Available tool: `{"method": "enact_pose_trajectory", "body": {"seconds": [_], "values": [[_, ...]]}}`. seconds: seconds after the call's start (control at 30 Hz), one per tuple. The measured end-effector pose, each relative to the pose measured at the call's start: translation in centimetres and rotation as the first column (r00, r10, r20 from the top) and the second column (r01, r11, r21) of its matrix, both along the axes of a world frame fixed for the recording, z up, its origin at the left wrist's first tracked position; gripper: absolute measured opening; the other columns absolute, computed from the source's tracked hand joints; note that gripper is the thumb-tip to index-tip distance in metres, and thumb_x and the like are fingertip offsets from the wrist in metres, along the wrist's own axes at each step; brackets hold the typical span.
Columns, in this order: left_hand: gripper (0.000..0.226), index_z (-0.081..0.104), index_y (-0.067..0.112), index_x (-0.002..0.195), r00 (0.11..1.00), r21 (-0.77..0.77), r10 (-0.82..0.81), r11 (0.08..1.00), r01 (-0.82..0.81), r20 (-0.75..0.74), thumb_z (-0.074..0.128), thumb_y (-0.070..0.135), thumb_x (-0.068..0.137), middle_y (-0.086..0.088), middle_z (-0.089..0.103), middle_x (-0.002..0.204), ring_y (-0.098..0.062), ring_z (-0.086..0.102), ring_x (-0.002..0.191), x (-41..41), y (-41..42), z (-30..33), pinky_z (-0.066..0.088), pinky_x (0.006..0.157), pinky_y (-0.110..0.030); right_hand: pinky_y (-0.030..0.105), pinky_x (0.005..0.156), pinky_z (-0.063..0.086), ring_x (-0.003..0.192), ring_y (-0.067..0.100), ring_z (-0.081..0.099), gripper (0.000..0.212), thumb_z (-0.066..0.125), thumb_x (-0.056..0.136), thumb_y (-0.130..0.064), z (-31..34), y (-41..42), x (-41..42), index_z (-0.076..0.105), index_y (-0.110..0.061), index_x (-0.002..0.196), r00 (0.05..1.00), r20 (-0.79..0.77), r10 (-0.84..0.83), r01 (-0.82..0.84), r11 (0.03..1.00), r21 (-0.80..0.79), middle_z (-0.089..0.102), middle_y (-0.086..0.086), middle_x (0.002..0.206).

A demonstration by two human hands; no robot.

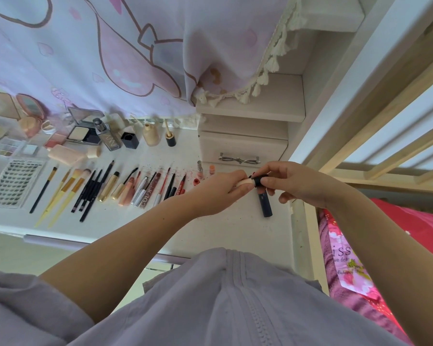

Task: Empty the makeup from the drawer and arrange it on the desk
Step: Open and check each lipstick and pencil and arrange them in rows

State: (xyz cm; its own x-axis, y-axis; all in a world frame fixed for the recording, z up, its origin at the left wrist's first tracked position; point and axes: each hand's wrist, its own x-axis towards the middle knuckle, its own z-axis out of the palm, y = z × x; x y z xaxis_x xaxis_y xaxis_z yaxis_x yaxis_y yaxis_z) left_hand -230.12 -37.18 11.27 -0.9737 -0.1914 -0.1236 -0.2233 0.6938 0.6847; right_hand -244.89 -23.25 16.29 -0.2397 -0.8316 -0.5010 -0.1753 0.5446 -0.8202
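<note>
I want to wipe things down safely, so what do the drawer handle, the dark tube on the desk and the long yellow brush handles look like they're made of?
Drawer handle: looks like polished metal, silvery with bright glints. Dark tube: probably plastic with a matte navy finish showing little shine. Yellow brush handles: smooth pale yellow, plastic or painted wood; the look leaves that open.

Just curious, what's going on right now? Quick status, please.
Both hands on one small tube: left hand grips the cream end, right hand pinches the dark end. Dark tube lies beneath. Nothing blocking.
</note>
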Motion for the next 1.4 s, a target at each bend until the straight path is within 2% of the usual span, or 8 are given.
{"method": "enact_pose_trajectory", "body": {"seconds": [0.23, 0.5, 0.7, 0.77, 0.87, 1.0, 1.13, 1.4], "values": [[0.019, 0.039, 0.040, 0.079, 0.999, -0.023, -0.041, 0.999, 0.042, 0.034, 0.035, 0.046, 0.096, 0.011, 0.049, 0.064, -0.001, 0.046, 0.055, 0.2, -0.4, -0.2, 0.028, 0.059, -0.021, 0.016, 0.052, 0.042, 0.061, 0.002, 0.051, 0.018, 0.052, 0.095, -0.033, -0.5, 0.0, -0.2, 0.065, -0.019, 0.093, 0.990, -0.121, 0.070, -0.066, 0.997, 0.040, 0.067, -0.009, 0.074], [0.025, 0.053, 0.027, 0.089, 0.984, 0.081, 0.017, 0.996, -0.031, 0.175, 0.036, 0.042, 0.098, 0.007, 0.055, 0.074, -0.006, 0.050, 0.065, 1.8, -1.8, -0.9, 0.037, 0.062, -0.020, 0.021, 0.065, 0.049, 0.088, 0.008, 0.063, 0.014, 0.051, 0.096, -0.017, -2.6, 2.6, -2.4, 0.053, -0.026, 0.105, 0.974, -0.205, 0.093, -0.072, 0.992, 0.105, 0.068, -0.010, 0.097], [0.020, 0.041, 0.018, 0.104, 0.926, 0.596, 0.238, 0.712, -0.372, 0.295, 0.034, 0.036, 0.100, -0.003, 0.064, 0.086, -0.014, 0.065, 0.067, 2.9, 0.9, -2.6, 0.050, 0.055, -0.024, 0.028, 0.065, 0.057, 0.087, 0.012, 0.067, 0.021, 0.040, 0.101, -0.016, -6.4, 3.8, 0.7, 0.056, -0.015, 0.114, 0.912, 0.212, -0.351, 0.347, 0.936, 0.056, 0.070, 0.004, 0.096], [0.026, 0.041, 0.017, 0.110, 0.903, 0.596, 0.293, 0.680, -0.427, 0.313, 0.037, 0.039, 0.098, -0.001, 0.067, 0.096, -0.016, 0.068, 0.086, 2.8, 1.9, -3.6, 0.057, 0.072, -0.032, 0.029, 0.063, 0.056, 0.089, 0.015, 0.069, 0.018, 0.040, 0.101, -0.014, -7.5, 3.8, 2.1, 0.054, -0.013, 0.111, 0.781, 0.411, -0.471, 0.481, 0.873, 0.086, 0.072, 0.007, 0.098], [0.032, 0.051, 0.020, 0.108, 0.888, 0.337, 0.403, 0.823, -0.458, 0.223, 0.043, 0.048, 0.094, 0.005, 0.063, 0.101, -0.013, 0.061, 0.092, 2.0, 2.8, -5.2, 0.053, 0.080, -0.033, 0.031, 0.070, 0.057, 0.101, 0.018, 0.066, 0.014, 0.044, 0.099, -0.009, -9.0, 2.9, 3.5, 0.053, -0.012, 0.109, 0.651, 0.556, -0.516, 0.569, 0.817, 0.093, 0.071, 0.007, 0.106], [0.023, 0.053, 0.028, 0.099, 0.819, 0.126, 0.567, 0.809, -0.574, 0.091, 0.045, 0.049, 0.093, 0.009, 0.049, 0.073, -0.003, 0.046, 0.062, 0.4, 3.2, -6.4, 0.032, 0.051, -0.019, 0.018, 0.072, 0.042, 0.087, 0.012, 0.056, 0.012, 0.058, 0.092, -0.014, -10.9, 0.3, 3.8, 0.055, -0.024, 0.098, 0.867, 0.038, -0.496, 0.497, 0.867, -0.038, 0.062, -0.008, 0.093], [0.005, 0.046, 0.023, 0.098, 0.747, 0.241, 0.660, 0.715, -0.656, 0.076, 0.050, 0.025, 0.095, 0.001, 0.057, 0.072, -0.013, 0.056, 0.056, -0.9, 4.4, -7.5, 0.048, 0.051, -0.025, 0.014, 0.072, 0.036, 0.082, 0.010, 0.051, 0.022, 0.057, 0.091, -0.014, -12.8, -2.2, 3.3, 0.053, -0.012, 0.112, 0.832, -0.364, -0.420, 0.410, 0.906, -0.107, 0.053, 0.003, 0.108], [0.007, 0.047, 0.010, 0.091, 0.707, 0.160, 0.701, 0.690, -0.706, 0.092, 0.048, 0.016, 0.094, -0.007, 0.058, 0.075, -0.027, 0.059, 0.065, -2.9, 4.9, -9.7, 0.051, 0.062, -0.047, 0.025, 0.077, 0.038, 0.091, 0.021, 0.051, 0.025, 0.048, 0.093, -0.007, -14.6, -3.8, 3.5, 0.048, -0.005, 0.118, 0.851, -0.485, -0.202, 0.236, 0.972, 0.008, 0.047, 0.014, 0.120]]}}
